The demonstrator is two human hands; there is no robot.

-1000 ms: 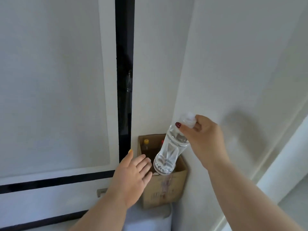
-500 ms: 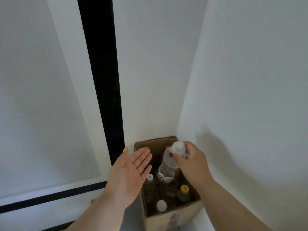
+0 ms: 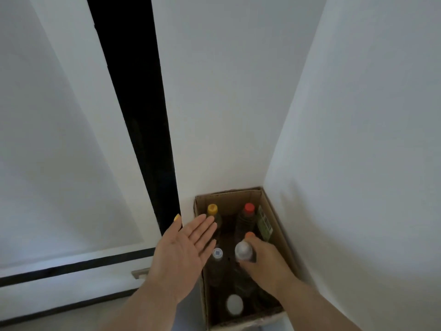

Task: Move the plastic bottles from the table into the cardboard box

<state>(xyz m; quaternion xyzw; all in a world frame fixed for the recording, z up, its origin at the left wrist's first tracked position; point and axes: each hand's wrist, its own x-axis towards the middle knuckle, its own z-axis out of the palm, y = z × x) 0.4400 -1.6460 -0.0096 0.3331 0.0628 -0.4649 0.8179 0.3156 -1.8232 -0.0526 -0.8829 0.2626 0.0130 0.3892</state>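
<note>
Low in the frame, a box (image 3: 274, 216) fills a white wall corner; right hand (image 3: 267, 261) grips a bottle (image 3: 243, 251), left hand (image 3: 183, 249) flat, empty.

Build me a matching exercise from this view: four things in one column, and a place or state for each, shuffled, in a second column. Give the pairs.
1. left hand
2. right hand
3. yellow-capped bottle
4. red-capped bottle

A. far right of the cardboard box
B. open, palm up, empty
C. far left of the box
D. gripping a clear bottle by its top

Pairs: 1-B, 2-D, 3-C, 4-A
</note>
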